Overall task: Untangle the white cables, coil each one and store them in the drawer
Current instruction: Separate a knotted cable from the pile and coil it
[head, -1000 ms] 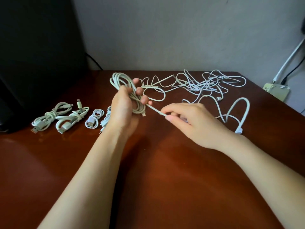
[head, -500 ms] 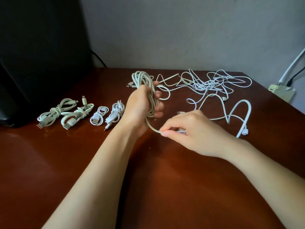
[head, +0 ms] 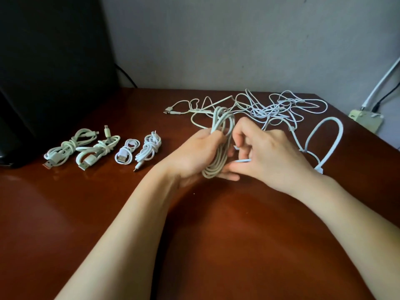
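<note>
My left hand (head: 194, 154) grips a long coil of white cable (head: 221, 135) held upright above the brown table (head: 216, 234). My right hand (head: 268, 156) is right beside the coil, pinching the cable's loose end (head: 243, 160) between thumb and fingers. Behind my hands a tangle of white cables (head: 270, 109) lies spread over the back of the table. A thicker white cable loop (head: 324, 139) lies to the right of my right hand. Several coiled, tied cables (head: 104, 148) lie in a row at the left. No drawer is in view.
A large black object (head: 49, 72) stands at the back left on the table. At the far right, past the table's edge, a beige power strip (head: 365, 120) with plugged cords lies by the grey wall.
My right hand has moved up close against the coil, bringing the cable's loose end to it. The coil in my left hand has shifted slightly right and lower.
</note>
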The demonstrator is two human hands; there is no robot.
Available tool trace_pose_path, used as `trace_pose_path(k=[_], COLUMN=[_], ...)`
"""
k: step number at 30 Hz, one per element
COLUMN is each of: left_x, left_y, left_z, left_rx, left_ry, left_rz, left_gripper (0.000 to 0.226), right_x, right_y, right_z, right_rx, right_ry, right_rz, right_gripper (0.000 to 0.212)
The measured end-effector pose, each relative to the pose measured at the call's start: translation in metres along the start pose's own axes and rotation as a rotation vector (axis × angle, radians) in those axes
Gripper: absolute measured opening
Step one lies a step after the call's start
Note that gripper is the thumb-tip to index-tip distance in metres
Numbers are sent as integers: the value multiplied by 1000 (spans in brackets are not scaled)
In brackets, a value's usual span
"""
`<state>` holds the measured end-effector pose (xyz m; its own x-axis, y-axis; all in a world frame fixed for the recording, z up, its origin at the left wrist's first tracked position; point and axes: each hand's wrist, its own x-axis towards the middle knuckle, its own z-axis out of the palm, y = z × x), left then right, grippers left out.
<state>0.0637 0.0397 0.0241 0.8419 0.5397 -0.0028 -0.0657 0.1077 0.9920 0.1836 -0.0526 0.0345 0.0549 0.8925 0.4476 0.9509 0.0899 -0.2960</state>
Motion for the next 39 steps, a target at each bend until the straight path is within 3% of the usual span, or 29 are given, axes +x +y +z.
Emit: trace_pose_path(k=[7, 11, 15, 20, 26, 30, 35, 39], left_x=[2, 1, 1, 4, 7, 4, 5, 7], left_y=[0, 2, 4, 9, 17, 22, 19, 13], left_z=[1, -3, -17, -28, -43, -46, -39, -28], left_rx=[321, 519, 390, 142, -321, -504, -413, -239], left_ry=[54, 92, 245, 447, 661, 685, 568, 454], left_rz=[70, 64, 81, 142, 312, 355, 277, 174], left_gripper=[27, 29, 23, 26, 25, 25, 24, 23], right_x=[1, 1, 3, 4, 8, 10, 7, 6], right_y=[0, 10, 14, 25, 28, 15, -5, -12], right_z=[-3, -3, -9, -9, -3, 0, 6, 9], right_rx=[-87, -191, -259, -256, 190, 651, 1181, 1188], right_ry=[50, -16, -144, -234, -287, -281, -161, 5], right_rz=[-103, -147, -57, 72, 242, 368, 445, 373], right_gripper=[48, 31, 30, 11, 16, 13, 20, 31])
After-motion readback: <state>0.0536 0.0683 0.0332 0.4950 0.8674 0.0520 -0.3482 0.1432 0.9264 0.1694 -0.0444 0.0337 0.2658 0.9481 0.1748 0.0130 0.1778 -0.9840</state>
